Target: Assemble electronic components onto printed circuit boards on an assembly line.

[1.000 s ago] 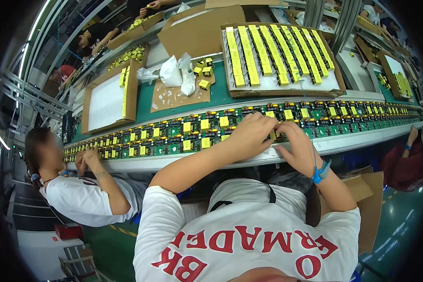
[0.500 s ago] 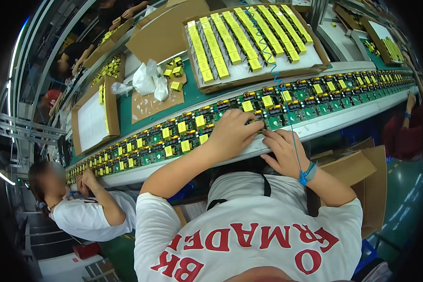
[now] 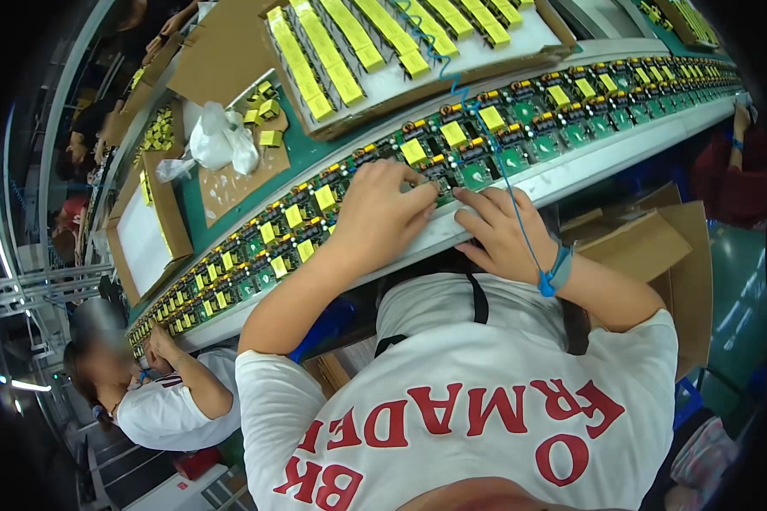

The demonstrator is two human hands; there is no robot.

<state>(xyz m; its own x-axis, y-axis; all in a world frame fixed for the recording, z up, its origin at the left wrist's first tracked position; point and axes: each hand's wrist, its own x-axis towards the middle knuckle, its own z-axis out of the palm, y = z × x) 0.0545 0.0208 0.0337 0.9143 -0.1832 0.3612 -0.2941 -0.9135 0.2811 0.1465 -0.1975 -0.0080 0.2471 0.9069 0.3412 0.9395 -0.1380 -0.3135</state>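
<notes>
Double rows of green circuit boards (image 3: 541, 146) run along the line in front of me, many bearing yellow-wrapped block components (image 3: 453, 134). My left hand (image 3: 385, 213) bends over the near row, its thumb and fingers drawn together at a board; whatever is between the fingertips is hidden. Close beside it, my right hand (image 3: 504, 226) rests at the near edge of the boards. Its fingertips touch a board there, with the fingers stretched and the thumb apart below. A blue wrist strap (image 3: 558, 271) with a coiled cord (image 3: 439, 60) is on my right wrist.
Beyond the line stands a carton tray (image 3: 349, 128) with rows of yellow components. Left of it are a white plastic bag (image 3: 222, 140), loose yellow blocks (image 3: 270, 138) and another carton (image 3: 175, 230). A co-worker (image 3: 175, 392) works at my left; an open cardboard box (image 3: 639, 247) stands at my right.
The whole view has shifted, so the boards and carton tray sit further left and higher. Both hands stay at the near row, the left still bent over a board and the right beside it.
</notes>
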